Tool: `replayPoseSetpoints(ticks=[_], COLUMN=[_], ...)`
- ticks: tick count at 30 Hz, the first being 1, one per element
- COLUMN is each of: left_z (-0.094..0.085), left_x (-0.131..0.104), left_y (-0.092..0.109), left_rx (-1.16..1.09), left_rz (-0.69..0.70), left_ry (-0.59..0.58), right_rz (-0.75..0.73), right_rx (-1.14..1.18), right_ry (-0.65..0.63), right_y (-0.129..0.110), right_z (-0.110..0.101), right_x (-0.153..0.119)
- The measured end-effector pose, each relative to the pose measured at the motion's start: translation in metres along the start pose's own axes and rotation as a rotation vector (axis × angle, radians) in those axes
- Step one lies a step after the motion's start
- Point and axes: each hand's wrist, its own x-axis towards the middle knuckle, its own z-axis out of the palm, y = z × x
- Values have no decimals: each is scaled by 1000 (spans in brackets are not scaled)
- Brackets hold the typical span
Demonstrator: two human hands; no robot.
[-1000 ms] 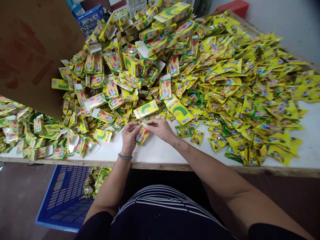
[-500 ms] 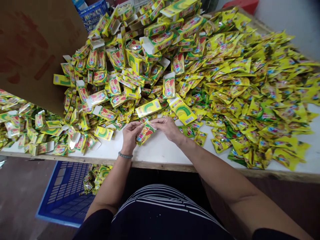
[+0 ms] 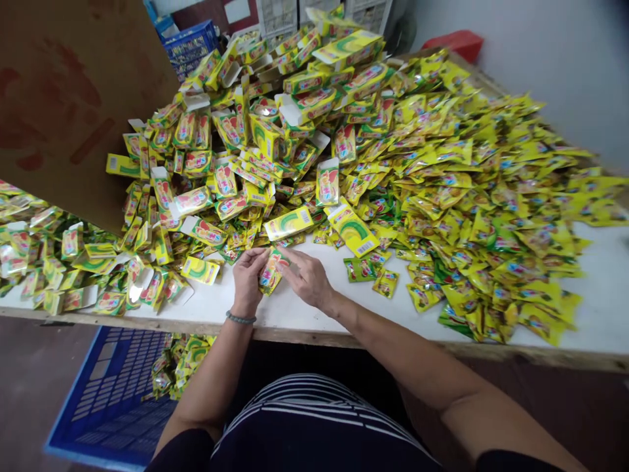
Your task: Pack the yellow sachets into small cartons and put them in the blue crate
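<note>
My left hand (image 3: 247, 282) has its grip clamped on one packet (image 3: 270, 276) near the desk's (image 3: 304, 320) front edge; my right hand (image 3: 310, 280) touches it, closure unclear. The blue crate (image 3: 69, 416) holds some packs (image 3: 184, 367); cartons (image 3: 328, 185) and sachets (image 3: 452, 216) lie heaped deskwide.

Both forearms reach forward, hands (image 3: 278, 278) nearly meeting (the left wrist (image 3: 240, 317) braceleted), fingers bent.

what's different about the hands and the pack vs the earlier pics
The small pack has moved slightly to the left and stands more upright than a moment ago. The right hand has come lower, its fingers now stretched along the pack's upper right; whether they grip it is unclear. The left hand still holds the pack. The cartons and sachets stayed put.
</note>
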Motion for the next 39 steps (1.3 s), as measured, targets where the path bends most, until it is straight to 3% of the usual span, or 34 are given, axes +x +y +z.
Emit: replayPoseSetpoints(ticks=[3, 6, 9, 11, 14, 16, 18, 21, 24, 26, 29, 32, 35, 39], left_z=[-34, -90, -140, -153, -139, -110, -75, -30, -12, -14, -22, -21, -8, 4], left_x=[-13, -36, -58, -65, -64, -58, -52, -47, -43, -41, -40, -41, -40, -38], left_y=[41, 101, 142, 145, 113, 82, 51, 15, -6, -14, -21, -19, -11, -3], left_rx=[431, 1151, 1538, 1552, 1282, 1057, 1009, 1079, 1142, 1226, 1302, 1285, 1292, 1184], left_rz=[22, 43, -55, -50, -16, -31, 13, 327, 503, 485, 447, 450, 374, 200], left_ry=[-91, -110, -35, 28, -35, -107, -126, -253, -465, -506, -514, -499, -445, -388], right_rz=[6, 245, 408, 447, 454, 436, 419, 411, 365, 346, 351, 538, 589, 537], right_rx=[-275, -598, -736, -748, -653, -516, -370, -125, 160, 121, -303, -714, -851, -718], right_ry=[167, 304, 203, 153, 141, 133, 140, 62, -156, -153, -12, 43, -12, -70], right_y=[16, 39, 59, 66, 59, 46, 27, 0, -13, -11, 7, 28, 37, 34], right_z=[-28, -64, -86, -91, -84, -71, -50, -18, -7, -22, -63, -94, -95, -78], right_x=[13, 24, 30, 32, 33, 31, 23, 3, -20, -32, -42, -45, -48, -51])
